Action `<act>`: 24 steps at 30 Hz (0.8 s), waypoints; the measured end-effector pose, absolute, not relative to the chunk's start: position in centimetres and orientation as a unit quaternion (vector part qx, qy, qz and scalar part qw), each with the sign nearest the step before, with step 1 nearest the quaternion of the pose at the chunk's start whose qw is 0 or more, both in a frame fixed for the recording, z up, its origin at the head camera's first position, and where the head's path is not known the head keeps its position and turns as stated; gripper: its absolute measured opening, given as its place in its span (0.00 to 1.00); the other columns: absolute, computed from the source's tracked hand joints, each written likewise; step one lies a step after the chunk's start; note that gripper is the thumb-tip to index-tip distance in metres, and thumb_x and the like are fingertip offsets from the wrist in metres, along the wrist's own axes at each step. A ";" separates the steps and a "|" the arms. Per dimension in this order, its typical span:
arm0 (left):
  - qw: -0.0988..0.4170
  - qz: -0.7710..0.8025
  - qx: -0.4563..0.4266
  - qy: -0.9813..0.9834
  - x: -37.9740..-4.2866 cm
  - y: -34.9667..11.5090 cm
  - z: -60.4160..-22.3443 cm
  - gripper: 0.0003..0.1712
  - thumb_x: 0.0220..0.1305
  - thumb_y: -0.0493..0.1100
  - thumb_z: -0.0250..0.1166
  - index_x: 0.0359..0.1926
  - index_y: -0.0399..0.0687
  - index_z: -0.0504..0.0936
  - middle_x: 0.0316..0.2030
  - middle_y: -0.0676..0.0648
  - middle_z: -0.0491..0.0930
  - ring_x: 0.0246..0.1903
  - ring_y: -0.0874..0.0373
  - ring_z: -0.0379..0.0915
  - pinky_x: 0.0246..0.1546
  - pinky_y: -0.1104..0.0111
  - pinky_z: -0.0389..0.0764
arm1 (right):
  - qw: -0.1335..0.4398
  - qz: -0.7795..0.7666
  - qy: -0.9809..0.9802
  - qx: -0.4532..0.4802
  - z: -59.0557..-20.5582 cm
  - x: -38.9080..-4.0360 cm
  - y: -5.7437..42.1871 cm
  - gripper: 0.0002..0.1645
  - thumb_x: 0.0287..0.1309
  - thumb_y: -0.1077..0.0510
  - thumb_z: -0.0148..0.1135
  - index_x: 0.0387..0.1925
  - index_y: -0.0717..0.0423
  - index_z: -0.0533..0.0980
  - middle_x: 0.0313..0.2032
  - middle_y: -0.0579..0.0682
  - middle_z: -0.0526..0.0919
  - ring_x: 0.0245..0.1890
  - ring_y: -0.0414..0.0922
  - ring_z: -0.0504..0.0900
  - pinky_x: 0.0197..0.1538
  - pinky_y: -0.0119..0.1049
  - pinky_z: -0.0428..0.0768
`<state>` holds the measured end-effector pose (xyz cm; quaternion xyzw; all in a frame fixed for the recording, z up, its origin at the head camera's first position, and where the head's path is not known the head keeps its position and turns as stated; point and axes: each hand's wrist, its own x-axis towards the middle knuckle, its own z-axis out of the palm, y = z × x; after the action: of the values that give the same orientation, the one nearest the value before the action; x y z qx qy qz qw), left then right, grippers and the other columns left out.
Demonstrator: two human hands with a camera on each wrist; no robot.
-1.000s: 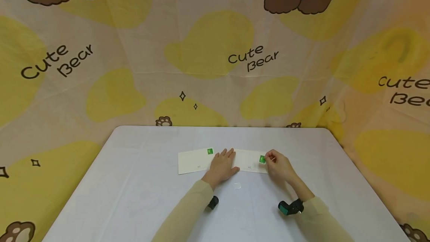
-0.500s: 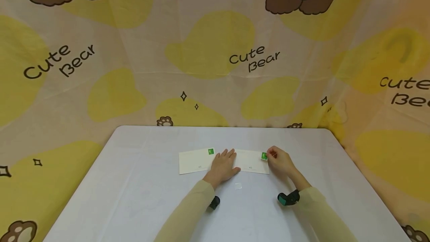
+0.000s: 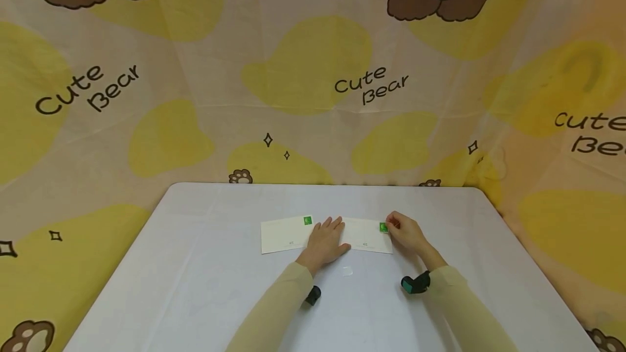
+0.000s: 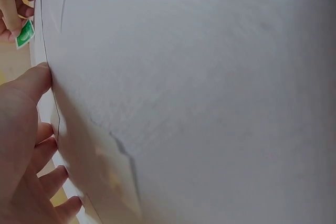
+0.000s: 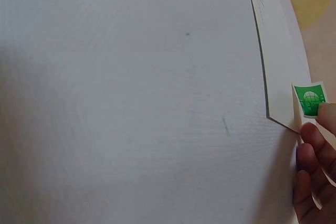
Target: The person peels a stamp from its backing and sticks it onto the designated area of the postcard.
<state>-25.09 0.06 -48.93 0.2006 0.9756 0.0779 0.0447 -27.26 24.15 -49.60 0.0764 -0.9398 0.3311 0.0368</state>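
My right hand (image 3: 408, 232) pinches a green postage stamp (image 5: 311, 98) between thumb and finger. The stamp has a white border and a globe-like print, and it stands tilted at the upper right corner of a cream-white envelope or postcard (image 3: 364, 235); whether its lower edge touches the paper I cannot tell. My left hand (image 3: 325, 240) rests with fingers spread on the left end of that same paper. Another cream-white envelope or postcard (image 3: 283, 234) lies to the left, a green stamp (image 3: 307, 220) in its upper right corner, its right end partly behind my left hand.
A small clear or whitish scrap (image 3: 347, 271) lies on the white table (image 3: 195, 287) nearer to me than the papers. Behind the table's far edge hangs a printed cloth (image 3: 303, 86) with bears and lettering. Dark wrist cameras (image 3: 415, 283) sit below both wrists.
My right hand has moved the pinched stamp slightly away from me toward the paper's upper right corner, then a touch left. The left hand stays in place.
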 end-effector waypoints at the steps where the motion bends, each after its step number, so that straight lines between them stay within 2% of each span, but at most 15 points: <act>1: 0.046 0.078 0.200 0.976 -25.1 0.1 -49.0 0.39 0.60 0.62 0.56 0.67 0.50 0.61 0.68 0.51 0.58 0.68 0.52 0.51 0.66 0.54 0.56 | 0.036 0.328 -0.941 0.076 -49.6 -27.3 24.1 0.03 0.59 0.62 0.56 0.33 0.58 0.73 0.26 0.49 0.74 0.27 0.44 0.69 0.31 0.33 0.68; 24: 0.051 0.080 0.196 0.976 -25.1 0.2 -49.0 0.39 0.61 0.62 0.55 0.68 0.49 0.60 0.69 0.51 0.56 0.68 0.52 0.49 0.67 0.54 0.55 | 0.055 0.287 -0.955 0.058 -50.1 -27.7 24.2 0.04 0.55 0.61 0.58 0.31 0.59 0.74 0.22 0.48 0.72 0.24 0.43 0.68 0.28 0.32 0.65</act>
<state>-25.11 0.15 -49.04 0.1958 0.9760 0.0803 0.0506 -27.69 24.17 -50.10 0.0583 -0.9547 0.2866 0.0551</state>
